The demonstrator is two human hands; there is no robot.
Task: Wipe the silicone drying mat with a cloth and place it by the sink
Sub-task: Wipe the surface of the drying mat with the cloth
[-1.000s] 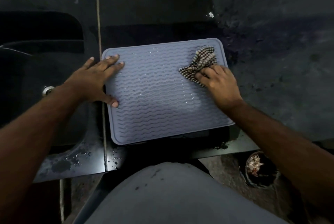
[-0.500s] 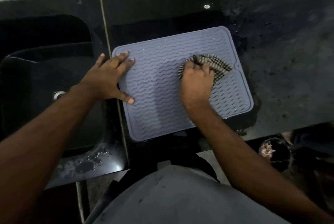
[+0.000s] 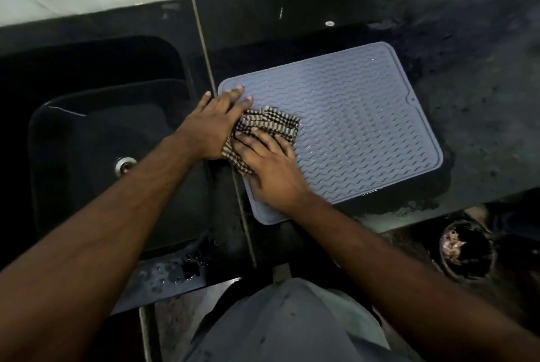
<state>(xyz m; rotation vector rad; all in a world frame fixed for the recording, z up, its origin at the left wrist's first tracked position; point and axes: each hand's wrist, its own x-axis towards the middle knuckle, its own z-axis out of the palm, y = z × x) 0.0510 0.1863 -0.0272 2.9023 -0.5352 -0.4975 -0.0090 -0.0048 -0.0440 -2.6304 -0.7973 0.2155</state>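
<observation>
- Worktop (image 3: pixel 467 98): dark, wet patches seen; sink (image 3: pixel 111 139) set in at left.
- Silicone drying mat (image 3: pixel 350 127): laid flat on the worktop, just beside the sink.
- Left hand (image 3: pixel 210 124): laid flat on the mat's left edge, fingers straight, nothing gripped.
- Right hand (image 3: pixel 268 162): pressed palm-down on the checked cloth (image 3: pixel 271 123), fingers extended; cloth bunched at mat's left side, touching both hands.

Both hands crowd the left end of the drying mat (image 3: pixel 350 127) on the counter (image 3: pixel 482 127): the left hand (image 3: pixel 213 127) lies flat at the mat's far-left corner, the right hand (image 3: pixel 271 168) presses the checked cloth (image 3: pixel 268 123) just beside it. The mat's right half lies bare, as does the counter's right end. The sink (image 3: pixel 102 142) drops away left of the mat.
</observation>
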